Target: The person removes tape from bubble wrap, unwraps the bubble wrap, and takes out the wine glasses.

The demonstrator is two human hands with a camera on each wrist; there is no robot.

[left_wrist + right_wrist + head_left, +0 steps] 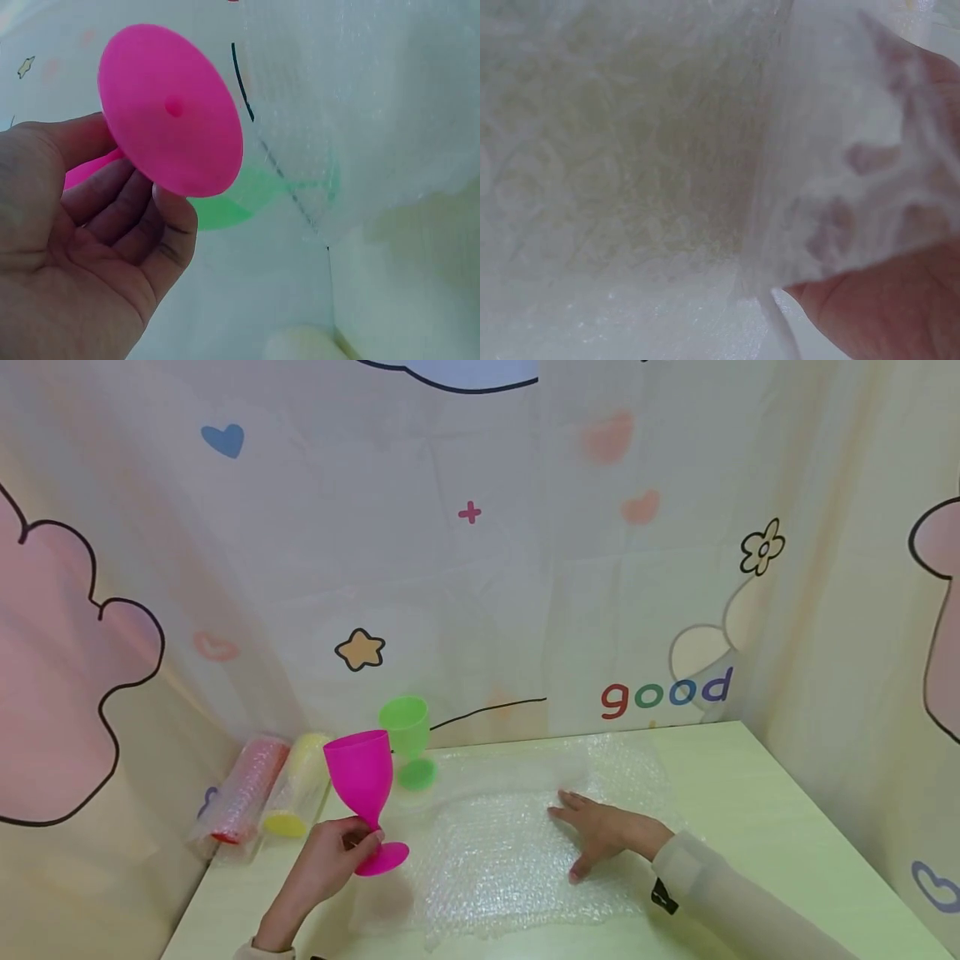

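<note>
I use the sheet of bubble wrap (487,860) on the bench (772,810) as my landmark. Above its left edge, I have the pink goblet (362,770) raised in the left hand (330,857), with thumb and fingers pinching the stem just over the foot. The goblet is mouth up, leaning a little to the left, and my left wrist view shows the flat underside of its foot.

The right hand (600,831) is on the right part of the wrap, fingers spread and gripping nothing that I can make out; my right wrist view is blurred, with clear plastic covering some of the fingers. A pale sleeve (735,885) covers that forearm.

At the far left corner of the wrap I see the green goblet (405,727) upright; I can't tell whether its foot is on the sheet. Left of the wrap, a yellow bundle (298,785) and a red bundle (251,781) lie side by side, each rolled in plastic. Beyond the wrap hangs a printed cloth (300,543).
</note>
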